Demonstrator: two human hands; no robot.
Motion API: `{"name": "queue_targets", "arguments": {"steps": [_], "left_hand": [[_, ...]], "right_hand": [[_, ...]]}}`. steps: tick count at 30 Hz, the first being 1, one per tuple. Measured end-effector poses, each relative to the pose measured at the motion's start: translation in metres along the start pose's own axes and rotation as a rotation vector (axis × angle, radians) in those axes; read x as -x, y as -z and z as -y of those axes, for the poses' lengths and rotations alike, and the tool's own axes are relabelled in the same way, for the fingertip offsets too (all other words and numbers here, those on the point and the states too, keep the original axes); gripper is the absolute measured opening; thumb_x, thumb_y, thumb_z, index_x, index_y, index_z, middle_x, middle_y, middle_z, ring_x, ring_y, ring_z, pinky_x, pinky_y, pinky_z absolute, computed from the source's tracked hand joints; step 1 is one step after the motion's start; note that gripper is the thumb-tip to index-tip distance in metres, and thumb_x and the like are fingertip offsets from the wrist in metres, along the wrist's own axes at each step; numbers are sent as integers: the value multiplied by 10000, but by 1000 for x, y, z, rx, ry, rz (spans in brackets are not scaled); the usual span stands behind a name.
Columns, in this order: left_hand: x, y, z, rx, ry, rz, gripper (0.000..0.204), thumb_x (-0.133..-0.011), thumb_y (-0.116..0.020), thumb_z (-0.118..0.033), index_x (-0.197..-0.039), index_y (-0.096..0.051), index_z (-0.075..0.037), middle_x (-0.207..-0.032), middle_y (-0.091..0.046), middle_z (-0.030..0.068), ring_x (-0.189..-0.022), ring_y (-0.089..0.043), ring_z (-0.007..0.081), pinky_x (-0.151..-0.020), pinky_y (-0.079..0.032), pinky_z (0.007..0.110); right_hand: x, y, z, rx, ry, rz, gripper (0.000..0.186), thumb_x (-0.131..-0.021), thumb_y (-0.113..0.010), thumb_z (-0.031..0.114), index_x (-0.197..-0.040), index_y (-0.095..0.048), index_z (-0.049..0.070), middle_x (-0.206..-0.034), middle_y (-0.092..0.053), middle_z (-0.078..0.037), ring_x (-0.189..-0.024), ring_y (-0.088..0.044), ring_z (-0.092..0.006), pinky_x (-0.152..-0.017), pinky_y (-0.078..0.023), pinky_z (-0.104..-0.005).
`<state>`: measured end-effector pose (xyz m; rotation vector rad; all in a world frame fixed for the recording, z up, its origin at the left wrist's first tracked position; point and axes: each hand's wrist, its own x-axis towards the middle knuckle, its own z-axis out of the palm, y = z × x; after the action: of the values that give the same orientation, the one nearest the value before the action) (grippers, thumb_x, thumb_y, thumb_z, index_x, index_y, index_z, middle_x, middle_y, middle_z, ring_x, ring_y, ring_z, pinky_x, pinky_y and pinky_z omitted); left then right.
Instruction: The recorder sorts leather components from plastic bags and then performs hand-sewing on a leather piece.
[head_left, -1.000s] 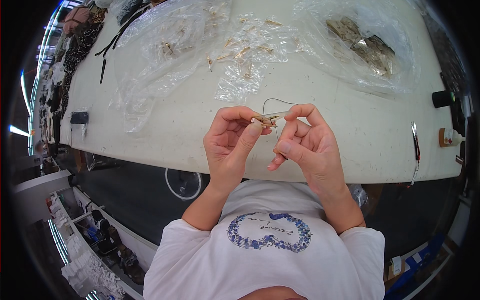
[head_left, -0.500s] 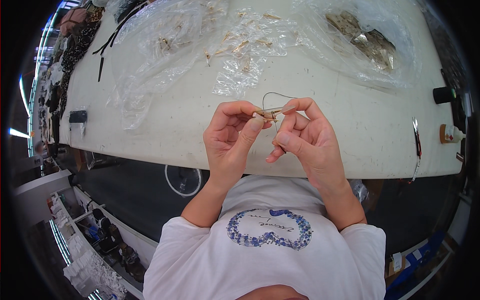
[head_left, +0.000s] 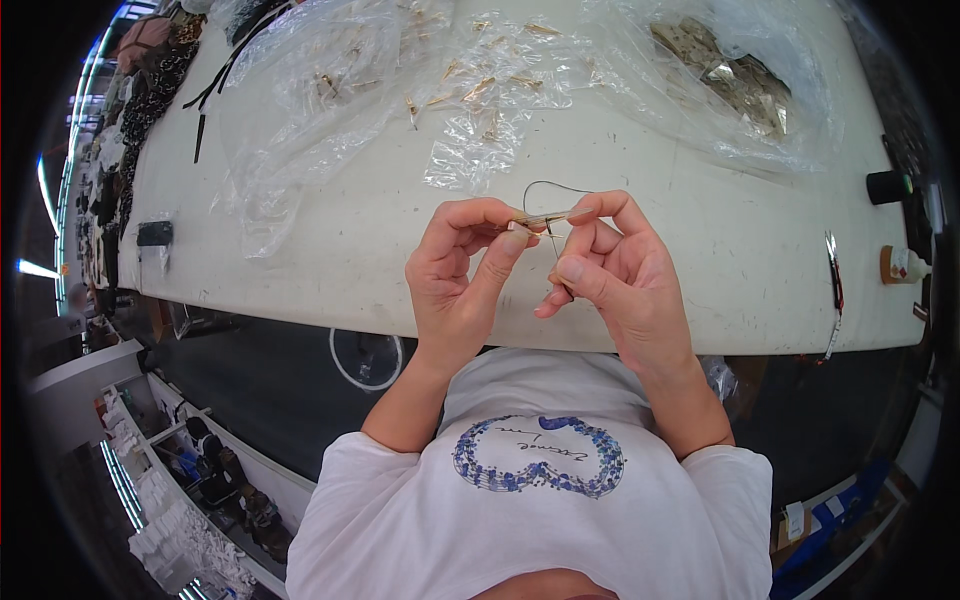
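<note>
Over the near part of the table, my left hand (head_left: 456, 268) pinches a slim gold-coloured metal clip (head_left: 541, 219) between thumb and fingers. Its two narrow prongs stand apart and point to the right. My right hand (head_left: 634, 282) has its index fingertip at the upper prong's tip. Lower down, the right thumb and a finger are closed on a dark thread (head_left: 553, 246). This thread runs up to the clip, and a loop of it curves over the table behind. What else the right fingers may hold is hidden.
Gold clips (head_left: 478, 90) lie on clear plastic at the back. Large plastic bags (head_left: 300, 110) flank them. To the right are scissors (head_left: 834, 275), a small bottle (head_left: 900, 266) and a black spool (head_left: 886, 187). A small black object (head_left: 155, 234) sits at the left on the white table (head_left: 340, 290).
The clip has tilted slightly in my left fingers. My right hand has shifted a little, still closed on the thread.
</note>
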<state>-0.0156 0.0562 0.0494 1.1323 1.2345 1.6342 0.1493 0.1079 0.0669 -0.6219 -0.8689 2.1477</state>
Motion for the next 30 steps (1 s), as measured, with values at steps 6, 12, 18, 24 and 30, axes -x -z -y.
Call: {"name": "queue_targets", "arguments": {"steps": [6, 12, 18, 24, 30], "left_hand": [[2, 0, 0, -63, 1, 69, 166, -931, -648, -23, -1083, -588, 6, -1017, -652, 82, -918, -654, 139, -822, -510, 267], [-2, -1, -2, 44, 93, 52, 167, -936, -649, -40, -1075, -576, 19, -1014, -647, 75, -917, -645, 125, -817, -516, 272], [-5, 1, -5, 203, 289, 107, 139, -959, -606, -88, -1065, -563, -10, -933, -664, 84, -849, -659, 140, -789, -541, 288], [-9, 7, -6, 540, 563, 300, 163, -978, -602, -165, -1072, -574, -35, -933, -667, 90, -827, -652, 149, -746, -515, 279], [-7, 7, -2, 640, 648, 308, 152, -976, -597, -160, -1060, -568, -37, -915, -658, 80, -818, -650, 140, -757, -523, 281]], "right_hand": [[-3, -2, -2, 21, 73, -44, 289, -921, -612, -15, -1140, -425, 20, -912, -583, -71, -821, -649, -130, -746, -595, -296], [-4, -1, -9, 133, 184, -91, 315, -912, -628, -20, -1145, -421, 26, -949, -601, -94, -874, -647, -137, -786, -559, -267], [-12, 9, -2, 571, 476, -174, 305, -881, -652, -28, -1149, -524, 40, -1004, -635, -73, -999, -622, -150, -836, -520, -293], [-9, 20, 16, 930, 590, -76, 209, -819, -677, -49, -1009, -674, 38, -959, -664, -69, -926, -640, -172, -800, -503, -289], [-9, 17, 14, 939, 575, 26, 188, -801, -655, -74, -958, -662, 29, -915, -664, -65, -813, -651, -174, -719, -509, -282]]}}
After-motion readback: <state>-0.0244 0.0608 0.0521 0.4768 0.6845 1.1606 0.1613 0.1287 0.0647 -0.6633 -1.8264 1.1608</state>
